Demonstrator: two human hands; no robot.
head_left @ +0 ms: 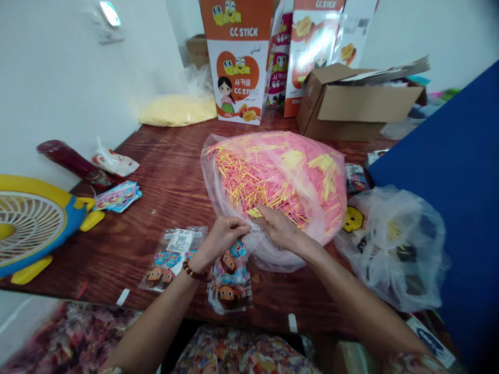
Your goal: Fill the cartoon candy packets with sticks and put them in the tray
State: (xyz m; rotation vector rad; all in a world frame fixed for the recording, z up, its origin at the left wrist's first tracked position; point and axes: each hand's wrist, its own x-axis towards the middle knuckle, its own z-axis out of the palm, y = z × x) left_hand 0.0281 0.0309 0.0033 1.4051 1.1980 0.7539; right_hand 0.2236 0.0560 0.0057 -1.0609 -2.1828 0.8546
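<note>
Head view — pink-and-yellow sticks [246, 183] lie just beyond the right hand [279, 227].

The left hand [225, 236] pinches a printed packet [229, 262] while the right hand [279, 227] grips yellow sticks [254, 212] by a plastic bag [273, 258].

Free passage, as I see it remotely: tabletop [171, 174] between the fan [31, 228] and the bag of sticks [273, 176]. Behind that bag, an open carton [362, 104] (flaps spread) blocks me; rightward, a plastic bag [413, 244] and blue panel [448, 156].
</note>
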